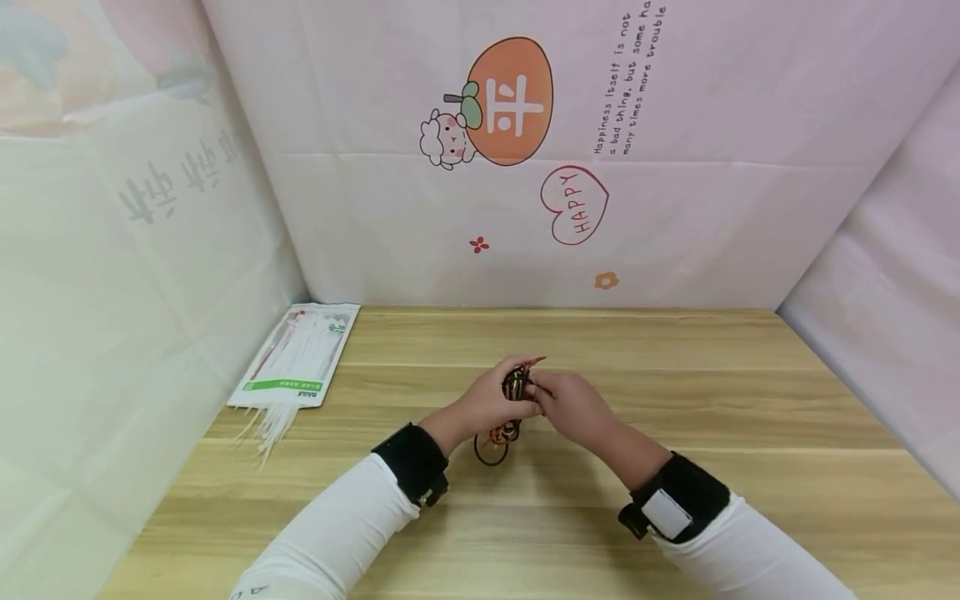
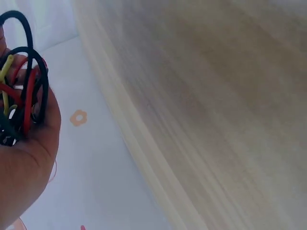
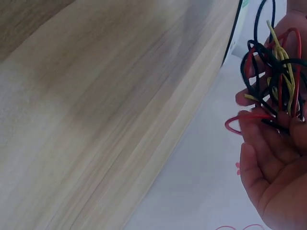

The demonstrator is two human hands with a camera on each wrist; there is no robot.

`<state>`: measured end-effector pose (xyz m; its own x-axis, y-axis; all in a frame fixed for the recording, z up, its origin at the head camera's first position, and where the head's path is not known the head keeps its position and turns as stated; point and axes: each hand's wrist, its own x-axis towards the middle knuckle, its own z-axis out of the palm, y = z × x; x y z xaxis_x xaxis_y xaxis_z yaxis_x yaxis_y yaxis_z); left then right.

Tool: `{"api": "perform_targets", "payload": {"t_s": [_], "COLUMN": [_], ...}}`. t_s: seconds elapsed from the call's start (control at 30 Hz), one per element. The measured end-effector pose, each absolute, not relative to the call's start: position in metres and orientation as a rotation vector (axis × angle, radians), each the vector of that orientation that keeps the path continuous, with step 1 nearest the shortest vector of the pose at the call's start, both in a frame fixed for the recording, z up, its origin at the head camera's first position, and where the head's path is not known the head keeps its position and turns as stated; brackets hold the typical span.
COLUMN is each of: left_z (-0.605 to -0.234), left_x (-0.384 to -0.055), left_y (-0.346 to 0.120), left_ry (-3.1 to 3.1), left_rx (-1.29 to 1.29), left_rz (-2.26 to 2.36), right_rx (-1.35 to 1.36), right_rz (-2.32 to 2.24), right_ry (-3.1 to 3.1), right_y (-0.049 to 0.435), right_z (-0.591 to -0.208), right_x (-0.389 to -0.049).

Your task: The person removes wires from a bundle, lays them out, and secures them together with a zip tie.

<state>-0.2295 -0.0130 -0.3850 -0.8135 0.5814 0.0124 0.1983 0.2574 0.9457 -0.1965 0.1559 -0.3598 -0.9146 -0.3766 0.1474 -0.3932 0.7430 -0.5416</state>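
Observation:
A tangled bundle of thin wires (image 1: 516, 383) in black, red and yellow is held between both hands over the wooden table. My left hand (image 1: 487, 398) grips the bundle from the left, its fingers and thumb curled round it. From the right, my right hand (image 1: 576, 410) pinches the bundle's near side with thumb and fingertips. Several strands and a black loop (image 1: 491, 464) show below the left hand. In the right wrist view, a red loop (image 3: 232, 125) sticks out beside the right fingers, and black, red and yellow strands (image 3: 283, 72) lie across the left palm.
On the table's far left lies a white packet (image 1: 288, 354) with a green stripe, white cable ties (image 1: 273, 429) poking out of its near end. Printed white cloth (image 1: 375, 208) hangs behind the table and at both sides. Black straps (image 1: 412, 462) circle both wrists.

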Motion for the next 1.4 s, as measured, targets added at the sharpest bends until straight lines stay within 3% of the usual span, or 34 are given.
{"api": "perform_targets", "payload": {"t_s": [0.5, 1.0, 1.4], "left_z": [-0.386, -0.391, -0.388], "left_x": [-0.224, -0.233, -0.23], "left_y": [-0.008, -0.016, -0.028], "left_ry": [2.296, 2.579, 2.644], "left_rx": [0.772, 0.945, 1.006], "left_rz": [1.594, 1.22, 0.884], "right_rx": [0.697, 0.451, 0.575], "right_rz": [0.983, 0.899, 0.632], "right_ry": [-2.873, -2.902, -2.851], "right_y": [0.16, 0.173, 0.187], "right_z": [-0.364, -0.364, -0.365], "right_x": [-0.202, -0.205, -0.202]}}
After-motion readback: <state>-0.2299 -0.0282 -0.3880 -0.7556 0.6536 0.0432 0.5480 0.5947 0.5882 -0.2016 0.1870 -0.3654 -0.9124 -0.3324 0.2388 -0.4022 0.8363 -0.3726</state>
